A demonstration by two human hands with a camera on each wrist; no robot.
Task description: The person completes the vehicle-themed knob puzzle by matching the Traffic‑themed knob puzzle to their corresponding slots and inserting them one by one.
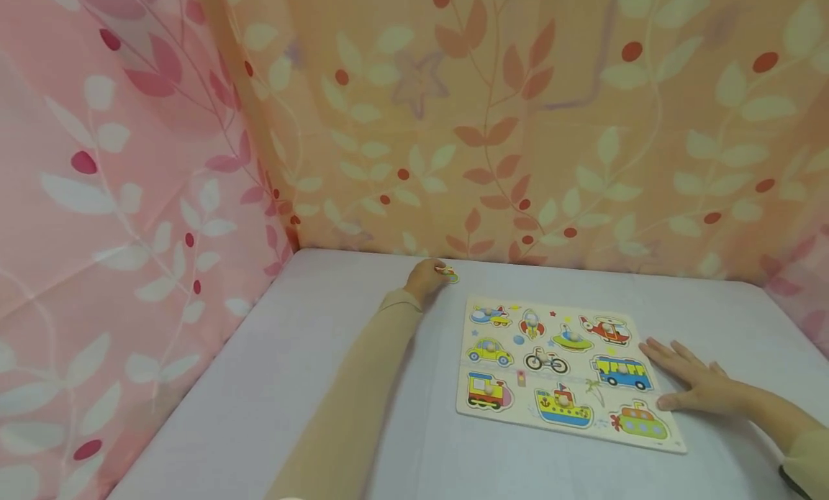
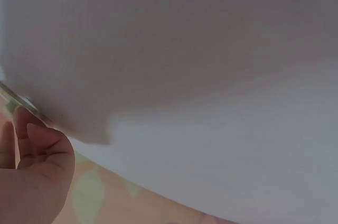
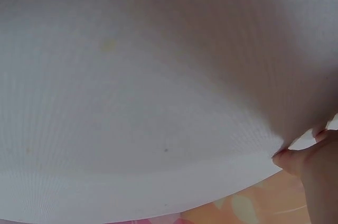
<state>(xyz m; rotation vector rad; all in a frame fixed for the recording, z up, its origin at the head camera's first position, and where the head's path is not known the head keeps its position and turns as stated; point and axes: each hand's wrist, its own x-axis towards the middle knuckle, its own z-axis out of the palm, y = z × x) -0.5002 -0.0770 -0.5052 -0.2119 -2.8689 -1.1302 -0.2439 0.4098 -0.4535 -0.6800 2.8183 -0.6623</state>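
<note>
My left hand (image 1: 425,278) is near the back of the table, reaching beyond the upper left of the puzzle board. It pinches a small colourful puzzle piece (image 1: 450,275) with green, yellow and red on it. The left wrist view shows the thin edge of this piece (image 2: 24,102) between thumb and fingers. A pale puzzle board (image 1: 521,385) with vehicle pictures lies flat, several of them with round knobs. At its right side rests my right hand (image 1: 696,381), fingers spread, with thumb and fingertips at the board's edge. In the right wrist view only the fingertips and part of this hand show.
A white cloth covers the table (image 1: 259,399). Floral curtains, an orange one (image 1: 570,140) behind and a pink one (image 1: 129,219) on the left, border the table's edges.
</note>
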